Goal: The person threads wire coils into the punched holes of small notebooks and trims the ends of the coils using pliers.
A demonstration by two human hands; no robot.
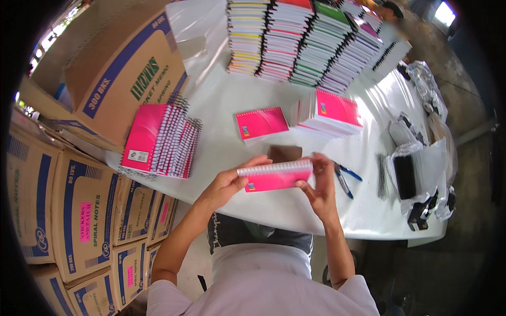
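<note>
Pink notebook is up in both hands, over the near edge of the tabletop, in front of the wearer's body. Cover faces up, pale binding along the far long edge, a bit blurred. Left hand grasps the left end: thumb on the near side, fingers reaching over the binding edge. Right hand grips the right end, thumb near the lower corner; its other fingers are blurred, so can't tell exactly how they sit.

Just beyond the held notebook: small brown block, partly hidden by it. Right of the right hand, near it: blue-handled hand tool lying on the tabletop. Farther out, a short pile topped by a pink cover, and right of that, near it, a taller pink-topped stack, its pages leaning.

Left side: stack of spiral-bound pink notebooks, against an open cardboard box. Far side: tall rows of spiral notebooks, bindings dark. Right edge: clear plastic bags with dark contents. Below left, off the tabletop: stacked cartons. Another person is partly visible top right, behind the rows
</note>
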